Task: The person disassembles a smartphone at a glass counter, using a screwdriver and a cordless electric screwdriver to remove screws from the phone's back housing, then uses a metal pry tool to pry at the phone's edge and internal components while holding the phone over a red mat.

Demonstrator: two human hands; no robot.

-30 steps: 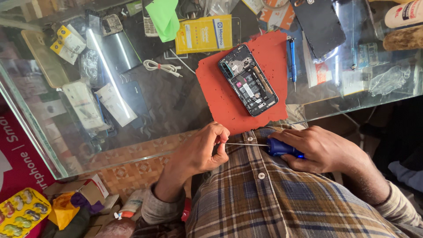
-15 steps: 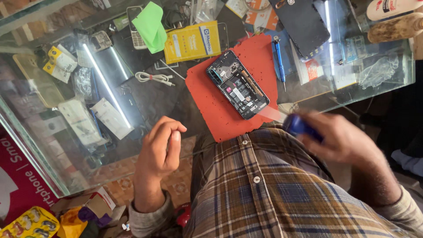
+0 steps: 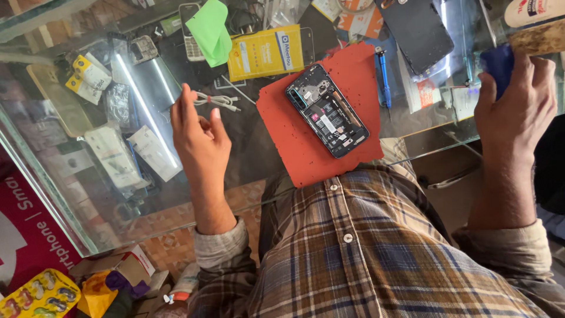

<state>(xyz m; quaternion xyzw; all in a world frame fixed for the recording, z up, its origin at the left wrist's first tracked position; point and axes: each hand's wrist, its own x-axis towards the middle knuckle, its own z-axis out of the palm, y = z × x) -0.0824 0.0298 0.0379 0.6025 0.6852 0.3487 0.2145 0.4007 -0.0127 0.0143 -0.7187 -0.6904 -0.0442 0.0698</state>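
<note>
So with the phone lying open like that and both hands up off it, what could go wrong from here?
The opened phone lies with its back off and its insides exposed on the red mat, whose near corner overhangs the glass counter's edge toward the lap: a nudge might tip it. The right hand grips a dark blue object above the counter; dropped, it could strike the glass. The left hand hovers empty near the white cable.

A clear glass worktop [image 3: 247, 153] carries a speckled red rubber mat [image 3: 318, 141]. On the mat, near its middle, lies an opened black phone [image 3: 327, 110] with its innards showing. Left of the mat lie a coiled white cable [image 3: 216, 100] and a yellow rectangular packet [image 3: 266, 53]. Just right of the mat lies a blue pen-shaped tool [image 3: 384, 79], and beyond it a dark flat phone panel [image 3: 419, 32].
</note>
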